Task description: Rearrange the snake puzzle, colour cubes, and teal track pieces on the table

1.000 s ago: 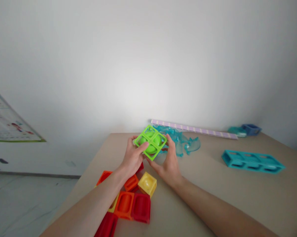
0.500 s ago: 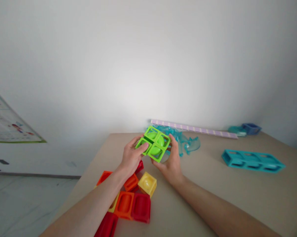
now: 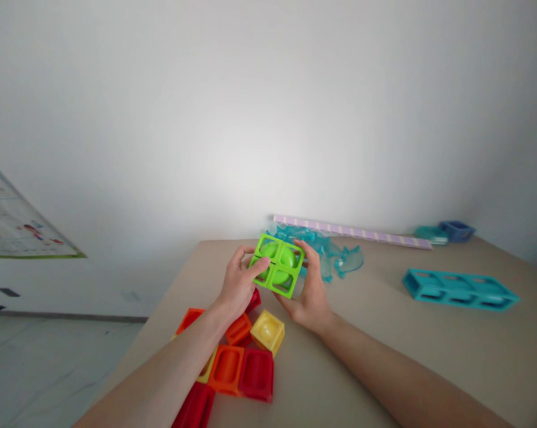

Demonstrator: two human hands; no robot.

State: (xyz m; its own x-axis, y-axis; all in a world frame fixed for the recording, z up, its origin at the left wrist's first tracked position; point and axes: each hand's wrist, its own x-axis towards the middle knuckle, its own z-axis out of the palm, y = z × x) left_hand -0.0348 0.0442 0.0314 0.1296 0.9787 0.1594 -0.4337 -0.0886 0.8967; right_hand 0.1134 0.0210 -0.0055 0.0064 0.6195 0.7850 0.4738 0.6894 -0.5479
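Note:
A lime-green square block (image 3: 278,265) with four window-like cells and a round green bulge inside is held up above the table between both hands. My left hand (image 3: 238,287) grips its left side, thumb across the face. My right hand (image 3: 311,291) wraps its right and lower edge, fingers curled round it. Below the hands lies a cluster of red, orange and yellow blocks (image 3: 240,361) on the beige table (image 3: 384,351).
Behind the hands lie clear turquoise curved pieces (image 3: 339,254) and a long lilac strip (image 3: 352,232) along the wall. A teal three-cell frame (image 3: 459,289) rests at the right, small blue pieces (image 3: 455,230) farther back. The table's left edge drops to the floor. A poster (image 3: 13,223) hangs at left.
The green block has been turned in my hands, from a diamond tilt toward a squarer attitude, and drawn slightly lower. Both hands kept their hold.

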